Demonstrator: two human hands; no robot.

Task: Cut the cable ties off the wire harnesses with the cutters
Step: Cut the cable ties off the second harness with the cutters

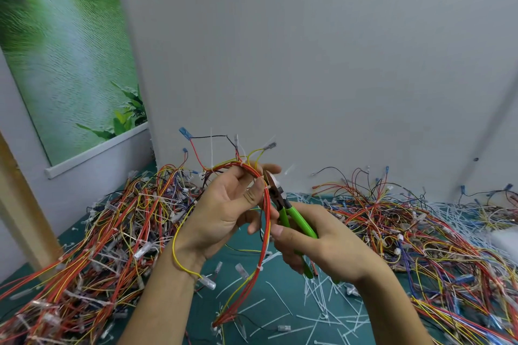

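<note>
Harness (266,213), a limp bundle of thin red and yellow plastic-sheathed wires, loops up at frame centre. The left hand (224,210) curls round it, thumb pressing the wires just beside a thin white nylon tie (266,190). The right hand (316,244) grips the glossy green handles of the cutters (291,213), steel nose at that tie from 4 o'clock, jaw gap unclear. The tie sits tight on soft sheathing, so a deep bite could nick a wire or the thumb; tangled heaps (112,232) lie at 9 and 3 o'clock, stiff cut ties (322,311) at 5 on the green mat (283,274).
</note>
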